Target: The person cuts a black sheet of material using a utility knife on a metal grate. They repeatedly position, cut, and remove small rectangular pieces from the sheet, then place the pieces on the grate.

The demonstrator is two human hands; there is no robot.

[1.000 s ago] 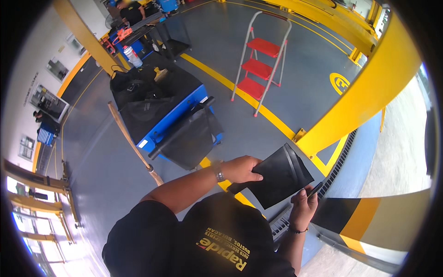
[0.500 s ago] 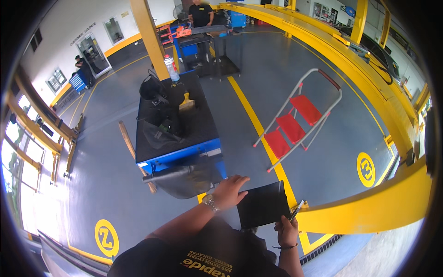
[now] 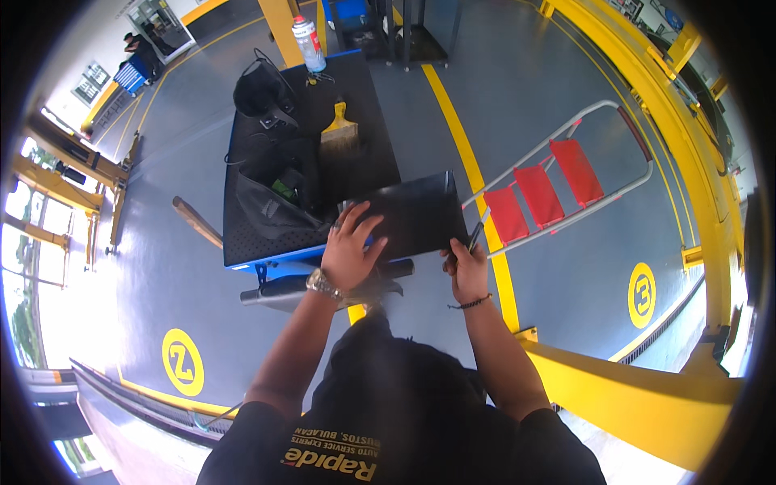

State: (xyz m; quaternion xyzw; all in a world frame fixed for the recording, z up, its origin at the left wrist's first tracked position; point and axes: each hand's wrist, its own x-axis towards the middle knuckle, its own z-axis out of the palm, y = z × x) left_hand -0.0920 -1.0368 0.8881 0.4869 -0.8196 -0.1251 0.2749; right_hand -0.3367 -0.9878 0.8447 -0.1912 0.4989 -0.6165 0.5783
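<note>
A flat black rectangular sheet [image 3: 412,217] is in front of me, its far left part overlapping the near right corner of the cart top. My right hand [image 3: 467,273] is closed on the sheet's near right corner. The same hand holds a slim, pen-like tool [image 3: 477,234], dark with a pale tip; its exact kind is unclear. My left hand [image 3: 349,252] lies at the sheet's left edge with its fingers spread. Beyond it a black bag [image 3: 279,190] sits on the cart, its mouth open.
The blue cart with a black top [image 3: 372,121] also bears a yellow-handled brush [image 3: 339,129] and a spray can [image 3: 309,44]. A wooden handle [image 3: 196,221] leans at its left. Rightward stand a red-stepped ladder [image 3: 539,196] and a yellow lift arm [image 3: 630,404]. A person [image 3: 144,56] is far left.
My view has turned and moved closer to the cart. Both hands and the black sheet have moved forward to the cart's near right corner. My left hand's fingers have spread at the sheet's edge.
</note>
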